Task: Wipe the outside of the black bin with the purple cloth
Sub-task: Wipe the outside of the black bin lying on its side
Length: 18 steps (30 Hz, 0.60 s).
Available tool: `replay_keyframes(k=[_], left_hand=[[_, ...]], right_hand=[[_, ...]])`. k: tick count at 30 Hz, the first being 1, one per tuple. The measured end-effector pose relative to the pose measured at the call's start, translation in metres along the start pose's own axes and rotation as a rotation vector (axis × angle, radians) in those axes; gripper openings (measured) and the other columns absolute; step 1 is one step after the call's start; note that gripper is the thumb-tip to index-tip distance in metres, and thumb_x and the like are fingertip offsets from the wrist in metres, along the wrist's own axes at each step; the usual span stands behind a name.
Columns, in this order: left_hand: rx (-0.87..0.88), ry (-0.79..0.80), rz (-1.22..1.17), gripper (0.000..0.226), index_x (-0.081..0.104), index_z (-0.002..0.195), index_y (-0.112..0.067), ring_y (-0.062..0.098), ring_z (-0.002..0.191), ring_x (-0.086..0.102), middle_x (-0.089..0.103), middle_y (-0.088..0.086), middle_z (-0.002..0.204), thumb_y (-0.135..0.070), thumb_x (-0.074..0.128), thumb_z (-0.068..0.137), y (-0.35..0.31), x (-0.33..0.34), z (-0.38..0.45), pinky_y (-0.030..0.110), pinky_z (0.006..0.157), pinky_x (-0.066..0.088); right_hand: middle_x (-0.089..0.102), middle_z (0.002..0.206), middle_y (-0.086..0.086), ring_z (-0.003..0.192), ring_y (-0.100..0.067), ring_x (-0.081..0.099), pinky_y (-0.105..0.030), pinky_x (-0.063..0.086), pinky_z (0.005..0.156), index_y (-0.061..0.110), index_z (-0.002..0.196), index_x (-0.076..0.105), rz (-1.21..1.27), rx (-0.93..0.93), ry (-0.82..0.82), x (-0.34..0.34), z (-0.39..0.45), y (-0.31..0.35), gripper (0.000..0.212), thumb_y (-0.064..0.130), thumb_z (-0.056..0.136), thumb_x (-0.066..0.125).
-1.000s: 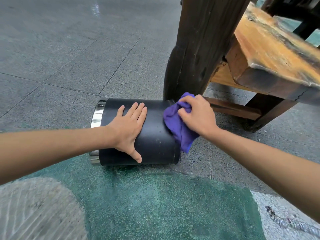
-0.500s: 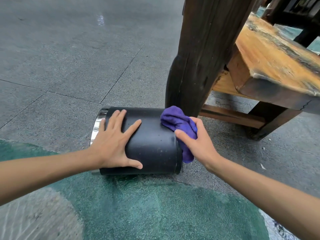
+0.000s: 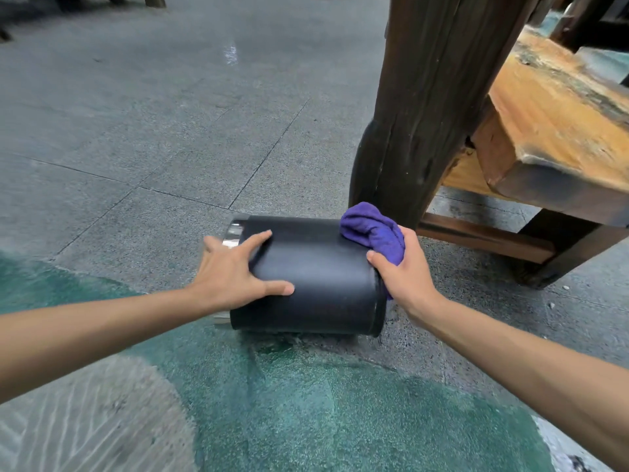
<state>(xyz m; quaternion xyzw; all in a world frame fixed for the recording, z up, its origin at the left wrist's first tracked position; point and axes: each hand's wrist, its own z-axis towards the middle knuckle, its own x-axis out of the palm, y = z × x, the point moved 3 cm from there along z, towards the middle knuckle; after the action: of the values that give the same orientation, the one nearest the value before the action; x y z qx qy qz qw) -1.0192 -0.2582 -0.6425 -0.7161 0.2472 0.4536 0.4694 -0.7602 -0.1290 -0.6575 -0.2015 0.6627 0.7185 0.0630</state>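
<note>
Bin (image 3: 320, 284), black, lies on its side on the stone floor (image 3: 153, 137), beside a dark wooden post (image 3: 422, 107). Left hand (image 3: 231, 270) rests flat on the bin wall, fingers spread wide. Right hand (image 3: 405, 267) has fingers closed around the purple cloth (image 3: 372, 229), pressing it against the bin's right end.

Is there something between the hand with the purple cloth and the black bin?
Nothing visible. The right hand presses the purple cloth directly on the right end of the black bin. The left hand rests on the bin, away from the cloth.
</note>
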Motion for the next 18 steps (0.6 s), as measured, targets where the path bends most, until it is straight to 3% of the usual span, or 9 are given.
replay_keyframes(k=[2, 4, 7, 9, 11, 12, 14, 16, 18], left_hand=[[0.018, -0.010, -0.025, 0.115, 0.040, 0.146, -0.043, 0.034, 0.128, 0.033, 0.052, 0.016, 0.121, -0.091, 0.068, 0.045, -0.010, -0.014, 0.009, 0.044, 0.103, 0.040], [0.013, -0.011, -0.048, 0.113, 0.050, 0.140, -0.035, 0.033, 0.130, 0.034, 0.057, 0.011, 0.121, -0.093, 0.064, 0.044, -0.021, -0.028, 0.021, 0.046, 0.104, 0.040], [-0.018, 0.071, -0.020, 0.111, 0.062, 0.129, -0.031, 0.032, 0.133, 0.032, 0.061, 0.007, 0.119, -0.097, 0.058, 0.040, -0.029, -0.046, 0.038, 0.043, 0.097, 0.040], [0.023, 0.097, 0.011, 0.099, 0.071, 0.115, -0.031, 0.030, 0.130, 0.036, 0.067, -0.005, 0.099, -0.098, 0.056, 0.044, -0.030, -0.051, 0.044, 0.038, 0.089, 0.037], [0.058, 0.089, -0.005, 0.088, 0.073, 0.112, -0.032, 0.029, 0.130, 0.040, 0.055, -0.014, 0.081, -0.095, 0.058, 0.052, -0.030, -0.052, 0.047, 0.038, 0.091, 0.039], [0.067, 0.090, -0.003, 0.088, 0.072, 0.116, -0.033, 0.028, 0.131, 0.040, 0.053, -0.013, 0.083, -0.095, 0.056, 0.055, -0.031, -0.051, 0.048, 0.038, 0.093, 0.040], [0.070, 0.106, 0.052, 0.094, 0.066, 0.125, -0.033, 0.029, 0.133, 0.040, 0.061, 0.001, 0.106, -0.097, 0.047, 0.058, -0.033, -0.050, 0.048, 0.041, 0.096, 0.040], [0.092, 0.089, 0.181, 0.100, 0.060, 0.129, -0.036, 0.035, 0.130, 0.043, 0.054, 0.015, 0.126, -0.101, 0.032, 0.059, -0.038, -0.048, 0.047, 0.048, 0.098, 0.041], [0.216, 0.021, 0.351, 0.111, 0.048, 0.140, -0.034, 0.037, 0.139, 0.034, 0.045, 0.018, 0.141, -0.104, 0.019, 0.058, -0.051, -0.040, 0.040, 0.060, 0.106, 0.033]], right_hand=[[0.059, 0.108, 0.022, 0.101, -0.002, 0.061, -0.034, 0.048, 0.101, 0.024, 0.131, 0.051, -0.005, 0.020, -0.045, -0.003, 0.016, 0.011, 0.050, 0.014, 0.086, 0.071], [0.064, 0.106, 0.011, 0.101, -0.012, 0.063, -0.039, 0.051, 0.098, 0.025, 0.125, 0.055, -0.067, 0.072, -0.057, -0.006, 0.035, 0.022, 0.045, 0.018, 0.083, 0.071], [0.069, 0.103, 0.000, 0.101, -0.025, 0.064, -0.035, 0.054, 0.082, 0.029, 0.110, 0.065, -0.205, 0.199, -0.031, -0.011, 0.055, 0.034, 0.039, 0.027, 0.072, 0.074], [0.071, 0.103, -0.007, 0.100, -0.031, 0.067, -0.041, 0.059, 0.083, 0.026, 0.103, 0.068, -0.175, 0.297, 0.008, -0.009, 0.060, 0.036, 0.038, 0.024, 0.066, 0.075], [0.071, 0.103, -0.013, 0.096, -0.034, 0.068, -0.043, 0.061, 0.080, 0.022, 0.101, 0.069, -0.118, 0.365, 0.026, -0.004, 0.064, 0.038, 0.036, 0.017, 0.065, 0.075], [0.071, 0.102, -0.013, 0.091, -0.033, 0.068, -0.038, 0.059, 0.072, 0.020, 0.101, 0.069, -0.110, 0.378, 0.028, -0.002, 0.066, 0.040, 0.035, 0.014, 0.067, 0.074], [0.069, 0.096, -0.015, 0.078, -0.029, 0.064, -0.032, 0.055, 0.061, 0.015, 0.103, 0.068, -0.077, 0.401, 0.032, 0.000, 0.072, 0.045, 0.033, 0.007, 0.070, 0.072], [0.066, 0.088, -0.016, 0.061, -0.025, 0.063, -0.028, 0.054, 0.046, 0.010, 0.102, 0.067, -0.031, 0.433, 0.039, 0.003, 0.078, 0.051, 0.031, -0.001, 0.073, 0.069], [0.064, 0.085, -0.016, 0.053, -0.022, 0.060, -0.024, 0.049, 0.038, 0.008, 0.104, 0.066, -0.033, 0.455, 0.041, 0.006, 0.083, 0.054, 0.032, -0.005, 0.074, 0.067]])
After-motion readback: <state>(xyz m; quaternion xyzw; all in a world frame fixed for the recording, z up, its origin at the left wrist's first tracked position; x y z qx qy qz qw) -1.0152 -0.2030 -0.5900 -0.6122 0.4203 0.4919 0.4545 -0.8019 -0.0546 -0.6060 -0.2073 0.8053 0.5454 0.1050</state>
